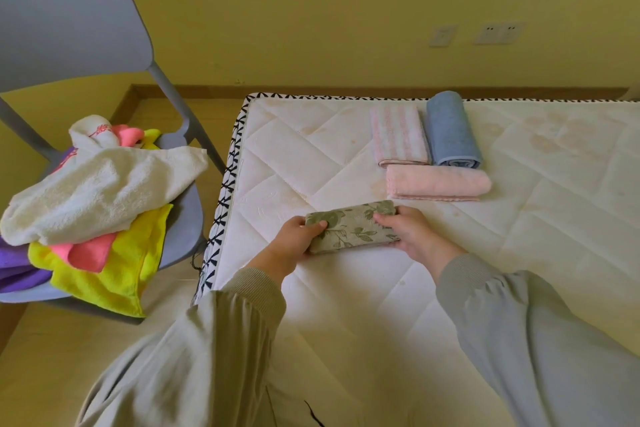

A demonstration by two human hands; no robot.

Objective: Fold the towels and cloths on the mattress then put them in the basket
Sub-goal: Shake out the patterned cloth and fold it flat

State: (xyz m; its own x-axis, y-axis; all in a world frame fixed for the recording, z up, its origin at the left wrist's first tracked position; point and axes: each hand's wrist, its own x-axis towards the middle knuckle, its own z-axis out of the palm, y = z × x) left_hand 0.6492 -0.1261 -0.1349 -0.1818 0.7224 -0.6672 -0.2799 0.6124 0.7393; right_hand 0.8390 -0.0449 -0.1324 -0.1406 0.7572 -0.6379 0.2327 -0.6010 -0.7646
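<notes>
Gripping floral cloth, L hand + R hand; chair holds towels.

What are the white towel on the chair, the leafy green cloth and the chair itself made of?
The white towel looks like terry cotton: nubbly, matte loops. The green cloth, gripped by the left hand and right hand, seems a flatter, short-pile fabric, perhaps microfibre. The chair looks like moulded plastic, smooth with a soft sheen.

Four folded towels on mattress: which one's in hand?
The green floral towel, gripped at its ends by left hand and right hand. The striped towel, blue towel and pink towel lie apart, untouched.
</notes>
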